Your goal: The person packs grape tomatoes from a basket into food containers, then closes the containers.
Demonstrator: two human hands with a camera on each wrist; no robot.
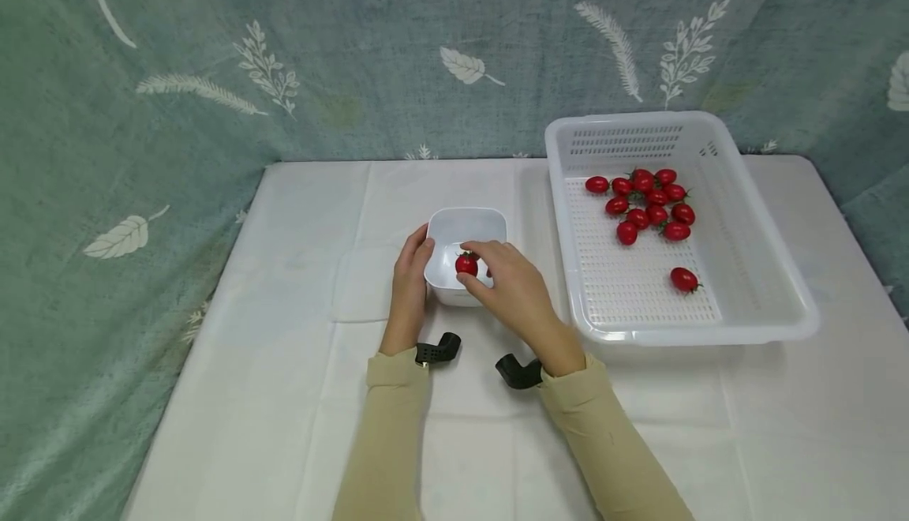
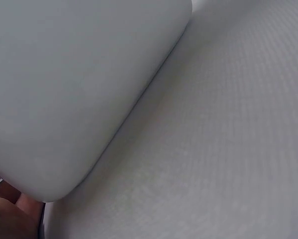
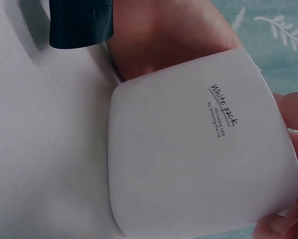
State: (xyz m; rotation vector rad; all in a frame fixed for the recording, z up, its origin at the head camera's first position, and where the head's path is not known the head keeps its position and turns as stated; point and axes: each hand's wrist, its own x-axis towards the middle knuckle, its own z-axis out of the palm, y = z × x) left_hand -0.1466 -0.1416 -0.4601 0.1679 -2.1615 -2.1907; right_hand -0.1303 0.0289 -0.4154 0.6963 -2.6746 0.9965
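A small white square container point(image 1: 465, 225) stands on the cloth-covered table in front of me. My left hand point(image 1: 409, 284) grips its left side, the thumb at the rim and the fingers along the outer wall. Over the container's opening, my right hand point(image 1: 514, 288) pinches a red cherry tomato point(image 1: 466, 264) with a green stem between thumb and index finger. Part of another red tomato point(image 1: 489, 272) shows inside, mostly covered by the right hand. The right wrist view shows the container's printed side wall point(image 3: 188, 149), with right-hand fingers point(image 3: 280, 224) at its rim.
To the right stands a large white plastic basket point(image 1: 763, 268) with perforated sides, taller than the small container. Several cherry tomatoes point(image 1: 637, 219) cluster toward its back, and a single tomato point(image 1: 684, 279) lies nearer its front. A green leaf-patterned curtain point(image 1: 398, 55) hangs behind the table.
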